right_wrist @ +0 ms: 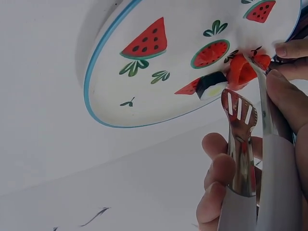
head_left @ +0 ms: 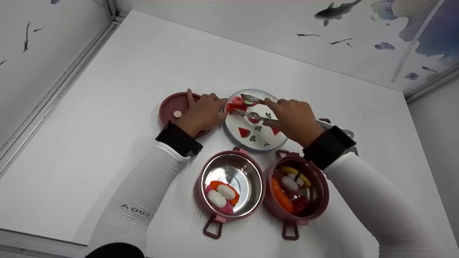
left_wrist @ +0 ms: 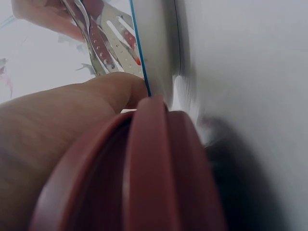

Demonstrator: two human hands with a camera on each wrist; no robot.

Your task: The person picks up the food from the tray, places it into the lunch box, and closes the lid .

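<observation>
My left hand [head_left: 204, 114] reaches over a dark red lid [head_left: 168, 109] and pinches the left rim of a white plate [head_left: 235, 130] printed with watermelons. In my right hand [head_left: 296, 120] are metal tongs with grey handles and slotted tips [right_wrist: 239, 113]. The tong arms stand apart above the plate. One tip meets a red-orange toy food piece [right_wrist: 239, 72] near the plate's edge; the other is close to a dark-wrapped sushi piece [right_wrist: 211, 85]. Part of the left hand's grip is hidden in the head view.
Nearer me stand two dark red pots with side handles. The left pot [head_left: 202, 200] holds orange and pink pieces with white ovals; the right pot [head_left: 324, 195] holds orange, yellow, white and red pieces. Metal and dark things [head_left: 344, 132] lie partly under my right wrist. Walls [head_left: 251, 28] border the table.
</observation>
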